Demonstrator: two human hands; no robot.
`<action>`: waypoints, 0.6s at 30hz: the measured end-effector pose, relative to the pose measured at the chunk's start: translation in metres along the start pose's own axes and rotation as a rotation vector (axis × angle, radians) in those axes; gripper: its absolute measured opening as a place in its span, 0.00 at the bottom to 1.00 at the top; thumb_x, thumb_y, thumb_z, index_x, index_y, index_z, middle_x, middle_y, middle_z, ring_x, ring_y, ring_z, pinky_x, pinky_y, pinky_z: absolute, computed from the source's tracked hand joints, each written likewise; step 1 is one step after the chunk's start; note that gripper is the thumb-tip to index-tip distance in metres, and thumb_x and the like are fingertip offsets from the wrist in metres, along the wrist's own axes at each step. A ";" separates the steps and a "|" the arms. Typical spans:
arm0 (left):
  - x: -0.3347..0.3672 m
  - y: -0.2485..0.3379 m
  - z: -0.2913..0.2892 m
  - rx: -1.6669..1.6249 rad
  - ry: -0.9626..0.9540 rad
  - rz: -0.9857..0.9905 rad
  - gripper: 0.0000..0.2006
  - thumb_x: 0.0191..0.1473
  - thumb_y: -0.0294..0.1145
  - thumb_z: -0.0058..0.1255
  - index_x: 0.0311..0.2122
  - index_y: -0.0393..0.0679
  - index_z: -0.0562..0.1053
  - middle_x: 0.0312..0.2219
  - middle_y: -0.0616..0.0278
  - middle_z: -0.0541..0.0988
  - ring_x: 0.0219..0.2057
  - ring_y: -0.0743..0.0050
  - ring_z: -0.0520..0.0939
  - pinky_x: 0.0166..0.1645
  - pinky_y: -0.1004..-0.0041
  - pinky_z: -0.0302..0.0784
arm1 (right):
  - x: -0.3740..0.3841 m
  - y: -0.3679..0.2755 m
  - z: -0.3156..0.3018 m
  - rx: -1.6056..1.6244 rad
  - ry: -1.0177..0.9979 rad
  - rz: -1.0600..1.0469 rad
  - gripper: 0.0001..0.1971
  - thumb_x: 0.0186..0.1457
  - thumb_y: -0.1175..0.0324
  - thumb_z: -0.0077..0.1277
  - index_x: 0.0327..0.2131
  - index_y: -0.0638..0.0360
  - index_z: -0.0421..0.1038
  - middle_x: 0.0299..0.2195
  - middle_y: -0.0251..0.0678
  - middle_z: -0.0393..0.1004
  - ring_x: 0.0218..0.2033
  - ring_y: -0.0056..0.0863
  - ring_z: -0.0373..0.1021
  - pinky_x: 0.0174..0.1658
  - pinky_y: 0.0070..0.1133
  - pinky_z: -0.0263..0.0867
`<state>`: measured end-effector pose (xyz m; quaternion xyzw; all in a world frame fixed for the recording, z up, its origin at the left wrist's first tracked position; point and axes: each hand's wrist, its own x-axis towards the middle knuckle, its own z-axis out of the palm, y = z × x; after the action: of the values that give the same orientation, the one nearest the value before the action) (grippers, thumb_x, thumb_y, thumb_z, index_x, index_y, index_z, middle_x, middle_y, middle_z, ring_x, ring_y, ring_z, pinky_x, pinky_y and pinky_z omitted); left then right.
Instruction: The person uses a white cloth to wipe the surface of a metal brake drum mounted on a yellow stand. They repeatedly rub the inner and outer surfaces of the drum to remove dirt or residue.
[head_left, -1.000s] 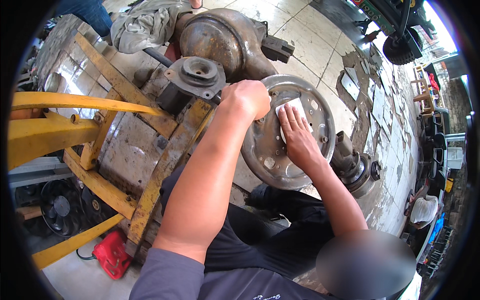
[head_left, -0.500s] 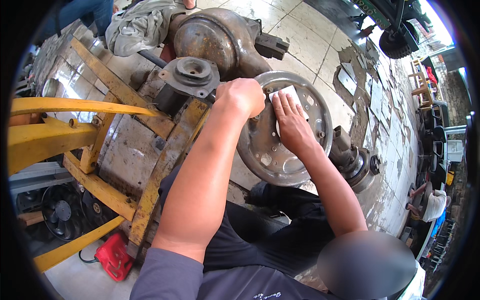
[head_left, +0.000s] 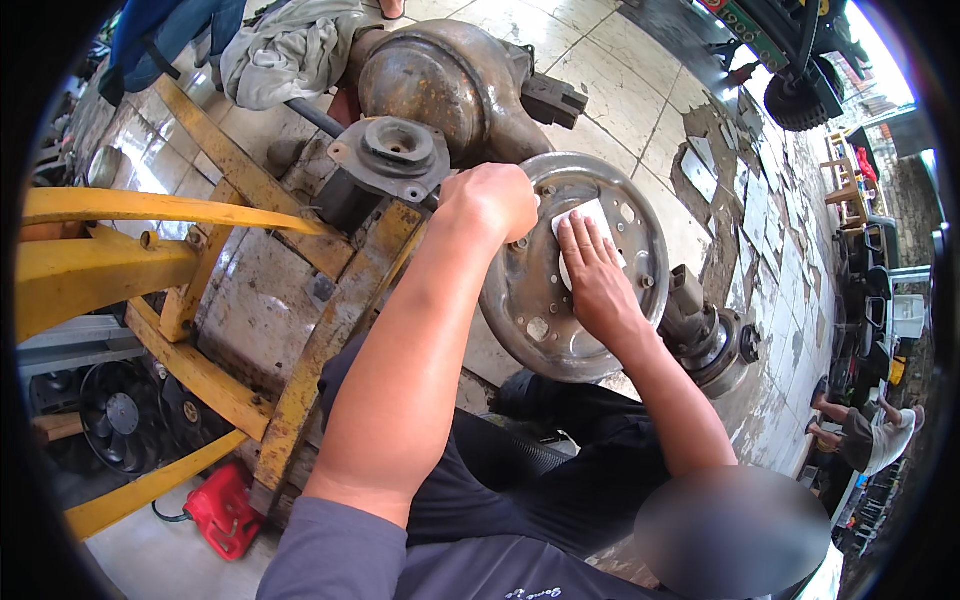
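A round, dull metal brake backing plate (head_left: 540,332) with holes and bolts stands tilted in front of me. My left hand (head_left: 492,203) is a closed fist at its upper left rim, apparently gripping the edge; the fingertips are hidden. Flat on the plate's face lies my right hand (head_left: 595,275), fingers stretched out. Beneath that palm is a folded white sheet (head_left: 590,213), cloth or paper, pressed against the metal. Just beyond the plate sits a rusty axle housing (head_left: 425,85).
A yellow steel frame (head_left: 330,345) carries a dark flanged part (head_left: 395,150) on my left. A grey rag (head_left: 290,55) drapes over the axle. Below the frame lies a red container (head_left: 222,510). Broken tiles (head_left: 700,175) litter the floor at right. Another person (head_left: 885,440) is far right.
My right hand has slid a little toward me across the plate with the white sheet. My left hand keeps its place at the rim. The person at far right has shifted.
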<state>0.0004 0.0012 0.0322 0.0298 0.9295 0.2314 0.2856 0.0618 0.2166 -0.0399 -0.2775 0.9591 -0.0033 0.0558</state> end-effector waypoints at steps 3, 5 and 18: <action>-0.010 0.007 -0.007 0.009 0.010 -0.034 0.21 0.63 0.43 0.44 0.48 0.35 0.77 0.48 0.44 0.79 0.51 0.47 0.79 0.57 0.56 0.74 | 0.018 0.007 -0.002 -0.004 0.029 0.013 0.31 0.60 0.76 0.37 0.67 0.64 0.49 0.69 0.49 0.49 0.71 0.46 0.47 0.69 0.42 0.49; -0.006 0.004 -0.003 0.023 0.009 -0.032 0.21 0.63 0.43 0.44 0.48 0.36 0.77 0.48 0.44 0.79 0.51 0.47 0.79 0.56 0.56 0.74 | 0.023 0.008 -0.003 -0.002 0.035 0.031 0.31 0.60 0.76 0.38 0.67 0.64 0.50 0.69 0.49 0.49 0.71 0.47 0.47 0.69 0.42 0.49; -0.002 0.000 0.000 0.004 0.013 -0.021 0.21 0.63 0.43 0.45 0.48 0.36 0.77 0.48 0.44 0.78 0.52 0.47 0.78 0.57 0.56 0.73 | 0.014 0.003 -0.005 0.021 0.007 0.049 0.32 0.58 0.78 0.39 0.67 0.66 0.49 0.69 0.52 0.50 0.70 0.50 0.49 0.68 0.43 0.51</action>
<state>0.0020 0.0006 0.0325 0.0188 0.9321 0.2268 0.2819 0.0481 0.2119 -0.0366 -0.2532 0.9657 -0.0129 0.0555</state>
